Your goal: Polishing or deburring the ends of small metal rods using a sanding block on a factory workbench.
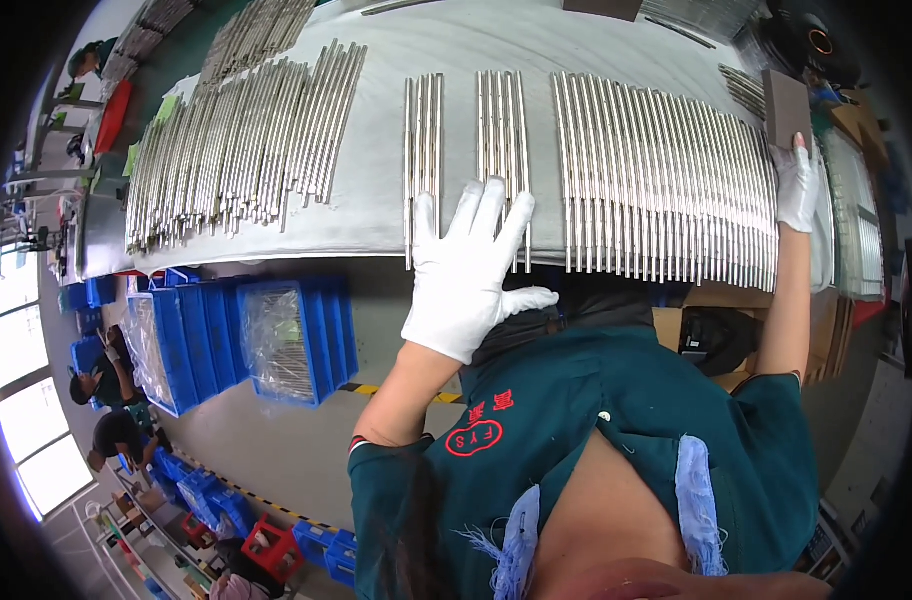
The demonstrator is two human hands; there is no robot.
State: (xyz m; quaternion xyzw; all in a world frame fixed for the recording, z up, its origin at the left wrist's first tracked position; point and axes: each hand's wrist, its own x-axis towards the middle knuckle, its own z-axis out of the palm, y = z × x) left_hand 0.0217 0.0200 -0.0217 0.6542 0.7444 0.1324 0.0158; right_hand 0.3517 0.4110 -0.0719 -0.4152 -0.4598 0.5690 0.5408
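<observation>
My left hand (461,275), in a white glove, is open with its fingers spread. Its fingertips lie at the near part of two small groups of slim silver metal rods, a left group (425,130) and a right group (503,125). At the table's right side my right hand (797,190) is closed on the near end of a grey-brown rectangular block (786,105). That glove leaves a fingertip bare. Beside the block, a wide row of parallel metal rods (656,180) reaches to the table's near edge.
A dense spread of metal rods (246,150) covers the left of the pale-covered table (376,215), with more rods (261,35) behind. Blue crates (326,340) with plastic-wrapped rods stand below at left. Clear trays (861,235) lie at far right. Other people (121,440) work at left.
</observation>
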